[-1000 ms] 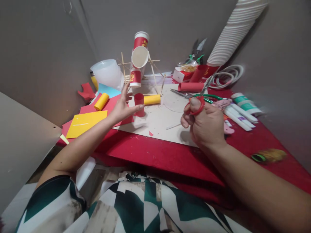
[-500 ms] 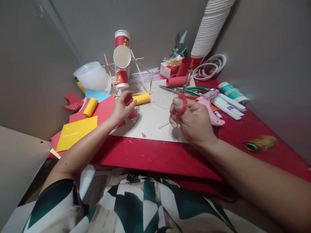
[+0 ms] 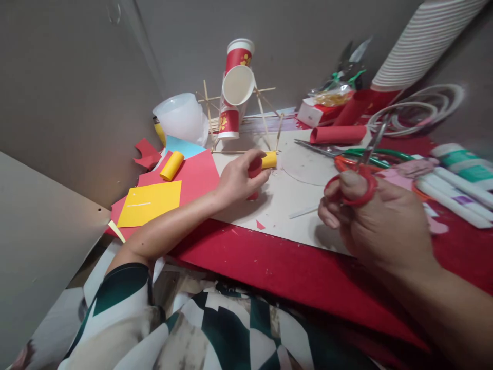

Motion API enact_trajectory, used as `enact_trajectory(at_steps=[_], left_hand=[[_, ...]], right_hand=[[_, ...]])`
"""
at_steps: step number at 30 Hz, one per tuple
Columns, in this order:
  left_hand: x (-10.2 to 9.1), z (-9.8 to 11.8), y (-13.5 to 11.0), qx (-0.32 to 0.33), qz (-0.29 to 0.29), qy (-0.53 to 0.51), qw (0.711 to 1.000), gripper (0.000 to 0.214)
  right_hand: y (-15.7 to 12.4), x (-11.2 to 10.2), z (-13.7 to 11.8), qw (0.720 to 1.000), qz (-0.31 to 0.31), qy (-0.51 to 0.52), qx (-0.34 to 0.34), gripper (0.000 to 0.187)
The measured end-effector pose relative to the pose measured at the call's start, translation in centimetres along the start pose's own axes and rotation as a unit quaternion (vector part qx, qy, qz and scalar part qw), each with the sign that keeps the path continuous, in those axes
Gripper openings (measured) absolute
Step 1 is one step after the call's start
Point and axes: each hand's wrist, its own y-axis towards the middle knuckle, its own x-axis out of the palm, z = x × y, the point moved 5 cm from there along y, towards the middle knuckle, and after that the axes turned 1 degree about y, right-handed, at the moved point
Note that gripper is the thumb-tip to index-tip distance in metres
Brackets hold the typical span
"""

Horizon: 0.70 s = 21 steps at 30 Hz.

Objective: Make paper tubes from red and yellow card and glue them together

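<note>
My left hand point(image 3: 241, 177) is closed around a small red paper roll point(image 3: 254, 168), whose top shows between thumb and fingers and whose lower end peeks out beneath. Just beyond it lies a yellow paper roll point(image 3: 269, 160) on the pale board point(image 3: 239, 211). In my right hand point(image 3: 379, 221) are red-handled scissors point(image 3: 364, 190), thumb through one loop, blades pointing up and away. The blades are slightly blurred, so I cannot tell how far apart they are. Behind my left hand stands a model of red-and-white paper cups point(image 3: 239, 86) and thin wooden sticks point(image 3: 263, 117).
Coloured paper sheets point(image 3: 150, 204) and another yellow roll point(image 3: 172, 166) lie left, by a translucent plastic container point(image 3: 181, 118). Right are green-handled scissors point(image 3: 319, 147), a red paper tube point(image 3: 339, 135), white glue sticks point(image 3: 454, 198), coiled tubing point(image 3: 439, 105) and stacked cups point(image 3: 427, 43).
The view has swung right-to-left, so the table things appear shifted toward the right and tilted. Both hands keep their hold, the left on the red roll, the right on the scissors.
</note>
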Motion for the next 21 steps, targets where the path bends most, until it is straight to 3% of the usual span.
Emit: enact_trajectory(at_steps=[6, 12, 17, 21], left_hand=[[-1.3, 0.6, 0.0, 0.000, -0.072, -0.037, 0.997, 0.047], [-2.6, 0.0, 0.0, -0.012, -0.091, -0.153, 0.984, 0.075], [-1.6, -1.3, -0.2, -0.017, -0.100, -0.188, 0.977, 0.100], [-0.3, -1.8, -0.2, -0.006, -0.076, -0.152, 0.985, 0.098]], right_hand=[[-0.2, -0.1, 0.0, 1.000, -0.004, -0.005, 0.012, 0.047], [-0.1, 0.2, -0.2, 0.999, -0.037, -0.002, -0.007, 0.048], [0.0, 0.3, -0.4, 0.999, -0.039, -0.013, -0.029, 0.047], [-0.1, 0.4, -0.7, 0.999, -0.035, -0.018, -0.029, 0.048]])
